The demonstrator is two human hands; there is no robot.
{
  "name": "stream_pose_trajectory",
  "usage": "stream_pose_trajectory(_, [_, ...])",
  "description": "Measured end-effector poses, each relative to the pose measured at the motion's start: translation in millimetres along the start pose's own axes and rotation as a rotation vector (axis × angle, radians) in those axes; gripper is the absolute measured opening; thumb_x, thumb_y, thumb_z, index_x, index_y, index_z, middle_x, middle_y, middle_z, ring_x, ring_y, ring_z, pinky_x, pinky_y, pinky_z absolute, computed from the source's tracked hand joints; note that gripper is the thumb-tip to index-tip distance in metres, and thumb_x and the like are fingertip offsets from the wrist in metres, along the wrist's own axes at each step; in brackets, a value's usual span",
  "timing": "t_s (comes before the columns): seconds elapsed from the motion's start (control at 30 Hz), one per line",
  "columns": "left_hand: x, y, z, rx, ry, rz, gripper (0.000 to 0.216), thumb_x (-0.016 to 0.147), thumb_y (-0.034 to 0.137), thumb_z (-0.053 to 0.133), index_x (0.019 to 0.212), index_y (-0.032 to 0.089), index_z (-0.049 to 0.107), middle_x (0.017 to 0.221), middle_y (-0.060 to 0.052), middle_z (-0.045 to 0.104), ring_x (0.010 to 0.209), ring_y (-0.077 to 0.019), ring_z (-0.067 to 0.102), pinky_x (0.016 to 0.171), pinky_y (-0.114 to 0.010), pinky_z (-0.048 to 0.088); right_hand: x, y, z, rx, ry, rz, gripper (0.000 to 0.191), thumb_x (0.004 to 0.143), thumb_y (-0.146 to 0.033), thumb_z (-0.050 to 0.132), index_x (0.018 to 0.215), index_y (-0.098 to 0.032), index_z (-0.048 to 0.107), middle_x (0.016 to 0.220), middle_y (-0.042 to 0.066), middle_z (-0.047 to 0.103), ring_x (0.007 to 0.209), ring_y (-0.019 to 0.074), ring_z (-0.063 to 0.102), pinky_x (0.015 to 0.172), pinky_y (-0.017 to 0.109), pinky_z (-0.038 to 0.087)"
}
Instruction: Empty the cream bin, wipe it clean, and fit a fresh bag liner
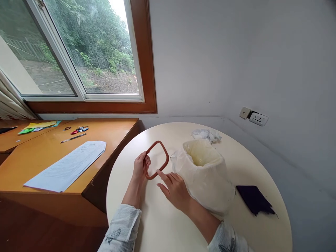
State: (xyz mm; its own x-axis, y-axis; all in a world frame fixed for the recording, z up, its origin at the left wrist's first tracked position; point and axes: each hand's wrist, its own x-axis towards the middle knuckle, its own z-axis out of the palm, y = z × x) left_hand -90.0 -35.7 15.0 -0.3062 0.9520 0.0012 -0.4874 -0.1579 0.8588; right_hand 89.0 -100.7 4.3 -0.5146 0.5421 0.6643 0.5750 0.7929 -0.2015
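Observation:
My left hand (pixel 141 164) is closed on the left side of a reddish-brown rounded-rectangle ring (pixel 165 153) and holds it just above the round cream table (pixel 168 224). My right hand (pixel 175 187) lies beside it with fingers stretched out; its index fingertip touches the ring's lower right edge. Right of that hand stands a small bin lined with a translucent white plastic bag (pixel 204 175), its mouth facing up.
A dark folded cloth (pixel 254 199) lies on the table's right side, and crumpled white paper (pixel 206 134) lies behind the bin. To the left, a wooden desk (pixel 36 157) carries printed papers (pixel 68 164), a pen and keys. A wall socket (pixel 258 119) is at right.

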Motion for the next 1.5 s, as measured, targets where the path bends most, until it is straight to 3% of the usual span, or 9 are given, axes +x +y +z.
stream_pose_trajectory(0.3, [-10, 4, 8, -0.075, -0.212, -0.106, 0.03, 0.074, 0.03, 0.064, 0.062, 0.018, 0.04, 0.054, 0.007, 0.03, 0.044, -0.0042, 0.029, 0.037, -0.016, 0.026, -6, -7, -8, -0.085, 0.097, -0.016, 0.023, 0.087, -0.019, 0.048, 0.107, -0.023, 0.058, 0.071, 0.001, 0.064, 0.069, 0.0136, 0.056, 0.063, 0.028, 0.038])
stream_pose_trajectory(0.6, [-18, 11, 4, -0.28, -0.348, -0.14, 0.023, 0.077, 0.025, 0.061, 0.062, 0.017, 0.045, 0.057, 0.005, 0.031, 0.049, -0.0064, 0.033, 0.042, -0.018, 0.035, -5, -19, -31, -0.063, 0.078, -0.095, 0.013, 0.084, -0.024, 0.056, 0.096, -0.022, 0.057, 0.077, 0.0, 0.066, 0.072, 0.0131, 0.057, 0.066, 0.029, 0.04])
stream_pose_trajectory(0.7, [-18, 9, 1, -0.424, -0.387, -0.188, 0.016, 0.073, 0.029, 0.064, 0.073, 0.016, 0.056, 0.061, 0.002, 0.039, 0.052, -0.0071, 0.039, 0.044, -0.017, 0.038, -2, -24, -47, -0.077, 0.157, -0.123, 0.004, 0.085, -0.021, 0.055, 0.087, -0.021, 0.058, 0.067, -0.002, 0.064, 0.065, 0.0123, 0.056, 0.062, 0.028, 0.04])
stream_pose_trajectory(0.83, [-14, 7, 0, -0.431, -0.322, -0.238, 0.036, 0.075, 0.037, 0.062, 0.103, 0.014, 0.061, 0.072, -0.002, 0.051, 0.062, -0.0105, 0.048, 0.053, -0.021, 0.045, 1, -22, -81, -0.027, 0.302, -0.098, 0.011, 0.082, -0.019, 0.059, 0.093, -0.021, 0.059, 0.075, 0.0, 0.068, 0.073, 0.0139, 0.061, 0.068, 0.029, 0.046])
stream_pose_trajectory(0.97, [-8, 4, 0, -0.386, -0.258, -0.29, 0.034, 0.08, 0.035, 0.057, 0.104, 0.012, 0.062, 0.072, -0.003, 0.055, 0.061, -0.0105, 0.05, 0.055, -0.022, 0.047, -1, 4, -130, 0.016, 0.547, 0.11, 0.012, 0.079, -0.021, 0.062, 0.091, -0.024, 0.061, 0.079, 0.001, 0.068, 0.079, 0.0157, 0.062, 0.075, 0.031, 0.048])
stream_pose_trajectory(1.13, [-3, 0, -1, -0.343, -0.156, -0.286, 0.026, 0.082, 0.027, 0.055, 0.1, 0.01, 0.065, 0.069, -0.004, 0.057, 0.06, -0.0107, 0.053, 0.056, -0.023, 0.049, -17, 81, -175, -0.003, 0.807, 0.675, 0.021, 0.076, -0.038, 0.062, 0.085, -0.019, 0.062, 0.082, 0.004, 0.066, 0.071, 0.0159, 0.06, 0.063, 0.029, 0.046])
stream_pose_trajectory(1.2, [-3, -1, -1, -0.338, -0.132, -0.278, 0.024, 0.082, 0.024, 0.055, 0.097, 0.01, 0.065, 0.067, -0.004, 0.057, 0.059, -0.011, 0.054, 0.056, -0.024, 0.05, -32, 118, -180, 0.055, 0.725, 0.819, 0.027, 0.074, -0.043, 0.059, 0.083, -0.017, 0.062, 0.082, 0.006, 0.067, 0.073, 0.0175, 0.062, 0.06, 0.027, 0.046])
stream_pose_trajectory(1.3, [-3, -1, -2, -0.33, -0.135, -0.27, 0.022, 0.081, 0.022, 0.055, 0.096, 0.009, 0.066, 0.067, -0.005, 0.058, 0.06, -0.0117, 0.055, 0.057, -0.025, 0.051, -59, 165, -175, 0.078, 0.433, 1.1, 0.029, 0.074, -0.045, 0.055, 0.085, -0.018, 0.061, 0.078, 0.005, 0.068, 0.078, 0.0192, 0.063, 0.067, 0.028, 0.045])
stream_pose_trajectory(1.5, [-1, -1, -4, -0.327, -0.125, -0.263, 0.02, 0.081, 0.021, 0.056, 0.093, 0.009, 0.066, 0.067, -0.005, 0.059, 0.059, -0.0119, 0.055, 0.058, -0.026, 0.051, -94, 208, -155, 0.099, 0.194, 1.203, 0.025, 0.07, -0.043, 0.055, 0.077, -0.019, 0.062, 0.07, 0.005, 0.069, 0.073, 0.0213, 0.064, 0.065, 0.029, 0.045])
